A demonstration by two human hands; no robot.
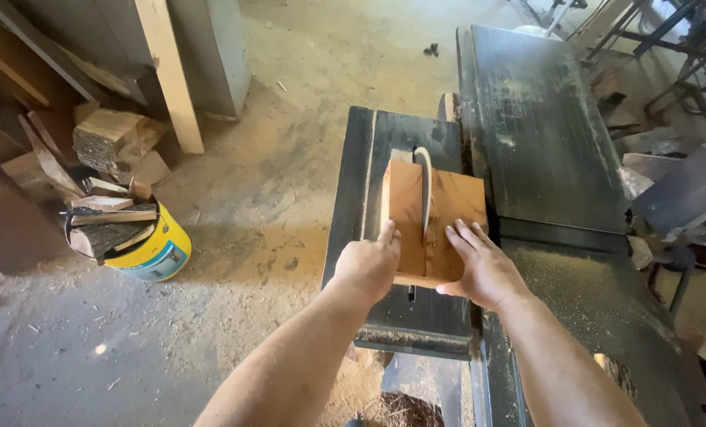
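A reddish-brown wooden board point(456, 202) lies flat on the black table point(361, 182) of a table saw. The round saw blade point(426, 178) stands up through the board's middle, in a slot that runs lengthwise. My left hand point(369, 265) presses on the board's near left part, fingers curled at its edge. My right hand point(483, 269) lies flat on the near right part, fingers spread and pointing toward the blade. Both hands sit behind the blade, one on each side of the cut.
A long dark machine bed point(543, 119) dusted with sawdust runs along the right. A yellow bucket point(151, 249) of wood scraps stands on the dusty floor at left, with stacked offcuts point(108, 134) and a leaning plank point(171, 75) behind it. Metal frames stand at far right.
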